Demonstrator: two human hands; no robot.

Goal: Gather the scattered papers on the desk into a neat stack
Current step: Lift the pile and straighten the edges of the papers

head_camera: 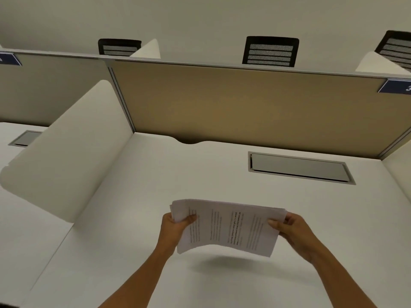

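**Paper bundle held above the desk, one hand at each short end**

White printed sheets, the papers [226, 227], hang in the air as one bundle above the desk [133, 252], casting a soft shadow on the surface below, so they are clear of it. The bundle's long axis runs left to right across the view, and each hand takes one short end: the left hand [175, 227] pinches the left end with the thumb on top and the fingers curled underneath, and the right hand [291, 230] grips the right end the same way. Neither hand is nearer; the stack lies straight between them.

The sheets are thin and limp, sagging a little along the near edge. At the upper left corner the edges fan out slightly, so the stack does not look fully squared. No loose sheet shows elsewhere on the desk, so gathering seems done and what remains is probably tapping the edges even and setting the stack down.

The desk is smooth and matt white, with a grey metal cable hatch [300, 167] set in it beyond the papers and a tan fabric partition [244, 103] behind.
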